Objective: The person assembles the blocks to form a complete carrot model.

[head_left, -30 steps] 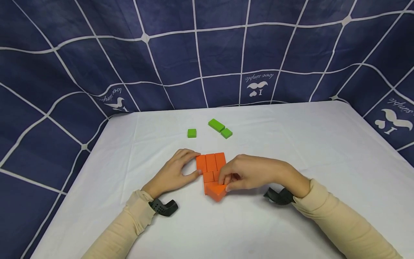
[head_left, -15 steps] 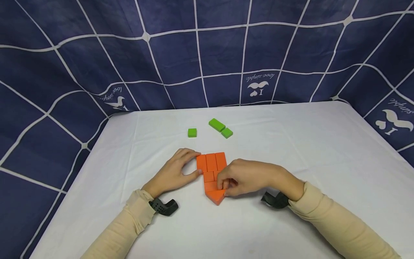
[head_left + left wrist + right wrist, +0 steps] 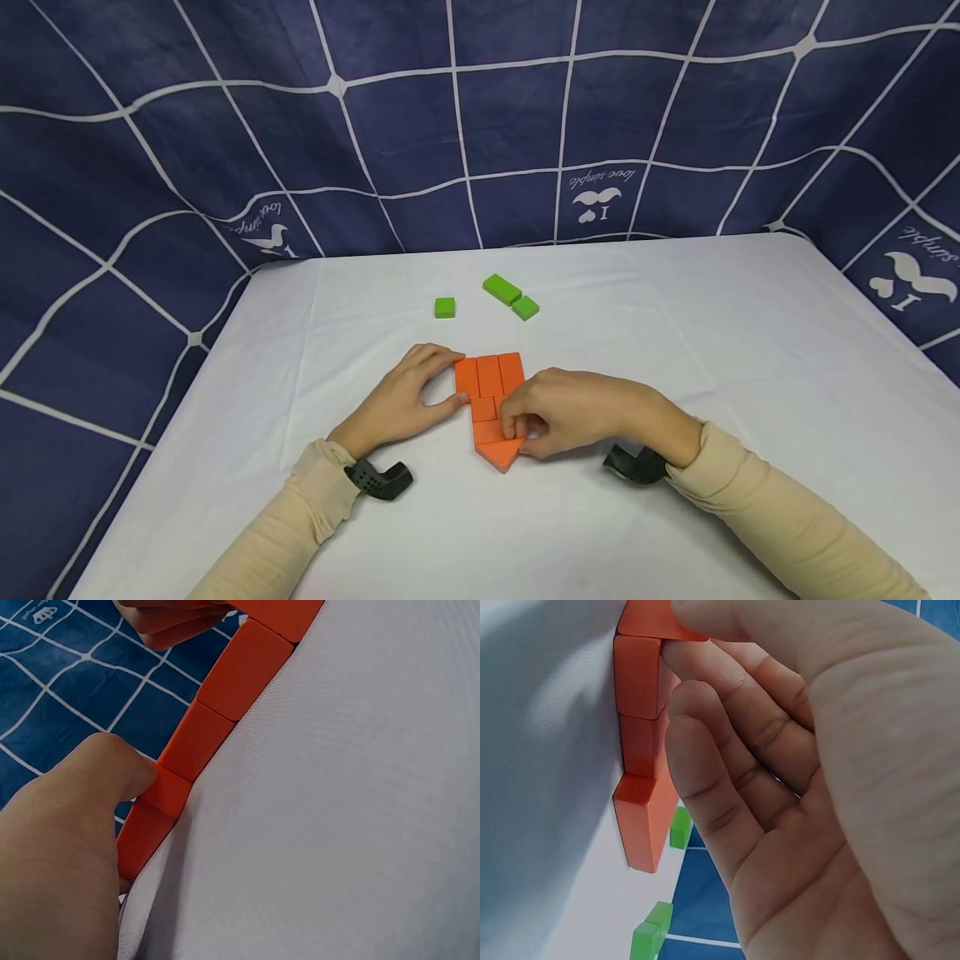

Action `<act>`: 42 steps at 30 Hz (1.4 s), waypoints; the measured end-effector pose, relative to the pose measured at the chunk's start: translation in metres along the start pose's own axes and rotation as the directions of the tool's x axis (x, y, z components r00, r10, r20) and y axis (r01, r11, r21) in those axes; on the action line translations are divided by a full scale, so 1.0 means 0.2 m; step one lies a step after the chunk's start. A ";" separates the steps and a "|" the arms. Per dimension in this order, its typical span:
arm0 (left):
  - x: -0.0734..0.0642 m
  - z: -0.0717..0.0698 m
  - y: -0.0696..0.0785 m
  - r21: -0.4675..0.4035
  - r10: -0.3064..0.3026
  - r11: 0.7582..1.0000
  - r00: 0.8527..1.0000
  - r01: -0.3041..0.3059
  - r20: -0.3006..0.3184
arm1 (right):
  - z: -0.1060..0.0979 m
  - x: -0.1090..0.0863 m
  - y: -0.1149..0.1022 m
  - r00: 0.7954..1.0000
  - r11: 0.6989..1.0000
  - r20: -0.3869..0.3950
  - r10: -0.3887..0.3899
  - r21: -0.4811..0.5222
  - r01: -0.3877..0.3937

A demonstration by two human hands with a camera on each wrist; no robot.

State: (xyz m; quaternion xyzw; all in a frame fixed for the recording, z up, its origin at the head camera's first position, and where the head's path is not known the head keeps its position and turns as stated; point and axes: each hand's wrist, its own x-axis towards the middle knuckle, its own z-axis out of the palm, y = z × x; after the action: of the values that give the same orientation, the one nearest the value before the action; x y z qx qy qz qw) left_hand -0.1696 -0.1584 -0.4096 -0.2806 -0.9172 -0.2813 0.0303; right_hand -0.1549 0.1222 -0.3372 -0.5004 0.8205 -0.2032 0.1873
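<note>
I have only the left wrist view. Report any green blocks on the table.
Observer: The head view shows three green blocks, lying beyond the orange blocks.
Operator: Describe the far end of the orange blocks.
Observer: Three oblong ones lie side by side there.
Operator: Now the near end.
Observer: There, the right hand has its thumb against a triangular block.
</note>
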 end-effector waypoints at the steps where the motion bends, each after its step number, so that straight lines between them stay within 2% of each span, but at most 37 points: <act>1: 0.00 0.00 0.00 0.000 0.000 1.000 1.000 0.000 -0.001 | 0.00 0.00 0.00 1.000 1.000 0.000 -0.001 -0.004 0.001; 14: 0.00 0.00 0.00 -0.003 0.001 1.000 1.000 -0.001 -0.004 | -0.02 -0.01 0.02 0.999 0.999 0.026 0.041 -0.007 -0.040; 21: 0.00 0.00 0.00 -0.002 0.000 1.000 1.000 0.000 -0.006 | -0.05 -0.02 0.09 0.998 0.999 -0.066 0.015 -0.037 -0.018; 24: 0.00 0.00 0.00 -0.002 -0.001 1.000 1.000 0.001 -0.005 | -0.06 -0.01 0.12 0.992 0.998 -0.122 0.035 -0.041 -0.040; 33: 0.00 -0.01 0.00 0.004 -0.004 1.000 1.000 0.004 0.000 | -0.07 0.01 0.23 0.948 0.988 -0.293 0.127 -0.042 -0.146; 38: 0.00 -0.01 0.00 0.007 0.000 1.000 1.000 0.000 0.001 | -0.09 0.02 0.28 0.914 0.986 -0.380 0.142 -0.029 -0.165; 42: 0.00 -0.01 0.00 0.008 0.002 1.000 1.000 -0.002 0.003 | -0.09 0.06 0.32 0.878 0.980 -0.449 0.168 -0.022 -0.198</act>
State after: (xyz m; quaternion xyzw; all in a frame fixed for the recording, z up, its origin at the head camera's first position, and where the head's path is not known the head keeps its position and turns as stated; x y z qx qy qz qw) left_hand -0.1703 -0.1586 -0.4086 -0.2816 -0.9180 -0.2774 0.0303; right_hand -0.2165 0.1408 -0.3555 -0.3669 0.8915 -0.2657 -0.0038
